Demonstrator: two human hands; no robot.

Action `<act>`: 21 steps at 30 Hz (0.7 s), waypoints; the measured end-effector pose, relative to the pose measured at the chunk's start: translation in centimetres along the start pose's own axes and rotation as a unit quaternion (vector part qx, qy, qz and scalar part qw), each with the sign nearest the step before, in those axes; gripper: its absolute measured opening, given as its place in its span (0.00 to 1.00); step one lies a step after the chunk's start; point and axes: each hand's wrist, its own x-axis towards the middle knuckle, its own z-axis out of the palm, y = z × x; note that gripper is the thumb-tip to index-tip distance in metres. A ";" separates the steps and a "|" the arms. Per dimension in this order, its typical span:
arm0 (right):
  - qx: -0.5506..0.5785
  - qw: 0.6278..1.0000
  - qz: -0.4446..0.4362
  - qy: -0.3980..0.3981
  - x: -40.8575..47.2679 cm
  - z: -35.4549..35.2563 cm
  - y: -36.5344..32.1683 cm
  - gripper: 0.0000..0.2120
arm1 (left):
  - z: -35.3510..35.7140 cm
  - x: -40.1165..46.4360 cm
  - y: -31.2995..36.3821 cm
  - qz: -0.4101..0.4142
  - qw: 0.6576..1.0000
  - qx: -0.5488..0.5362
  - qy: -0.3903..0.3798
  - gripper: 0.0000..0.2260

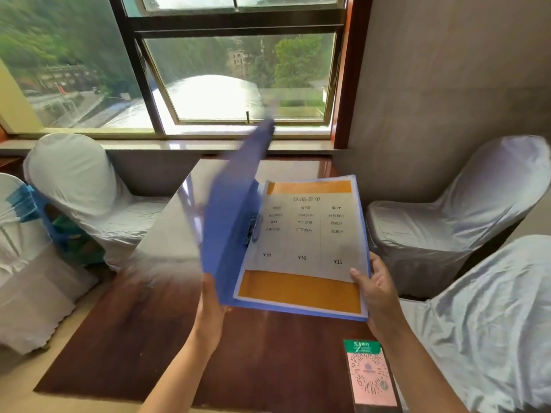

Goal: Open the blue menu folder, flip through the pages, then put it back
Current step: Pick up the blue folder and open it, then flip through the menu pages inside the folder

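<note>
A glossy dark wooden table (143,317) stands below a window (238,79), with white-covered chairs (447,222) on both sides. Held above it is the blue menu folder (229,222), its front cover blurred and standing nearly upright. The left hand (211,308) grips the cover's lower edge; the right hand (378,290) closes on the back cover's lower right corner, thumb on the top menu page (307,231). Opening well likely means swinging the cover fully left while that thumb pins the pages. A QR code stand (371,377) sits nearby.
</note>
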 end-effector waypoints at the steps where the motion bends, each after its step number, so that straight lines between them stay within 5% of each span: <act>1: 0.010 1.000 -0.009 0.002 -0.1 -0.1 -0.3 0.14 | 0.0 0.1 0.2 -0.027 0.999 -0.025 0.001 0.56; 3: 0.003 0.999 -0.032 -0.003 0.0 -0.7 -1.0 0.15 | -0.3 0.3 0.5 -0.063 0.997 -0.036 -0.019 0.51; 6: -0.030 0.998 -0.058 -0.015 0.3 -1.9 -2.2 0.16 | -0.7 0.0 0.5 -0.117 0.992 0.033 -0.034 0.10; 8: -0.045 0.997 -0.066 -0.019 0.5 -2.6 -2.8 0.16 | -1.2 -0.6 -0.4 -0.149 0.988 0.027 -0.021 0.12; 11: -0.039 0.997 -0.062 -0.025 0.4 -3.3 -2.8 0.16 | -1.4 -1.6 -0.7 -0.167 0.978 -0.125 -0.033 0.04; 14: -0.029 0.996 -0.030 -0.079 0.1 -4.4 -2.8 0.21 | -1.2 -1.9 -1.1 -0.146 0.964 -0.223 -0.018 0.19; 18: -0.066 0.977 0.039 -0.200 -0.3 -6.2 -4.5 0.33 | -1.5 -2.0 -1.2 -0.131 0.959 -0.253 0.005 0.20; 21: -0.118 0.974 0.024 -0.193 -0.5 -6.5 -5.4 0.37 | -1.3 -2.3 -1.1 -0.139 0.958 -0.250 -0.006 0.21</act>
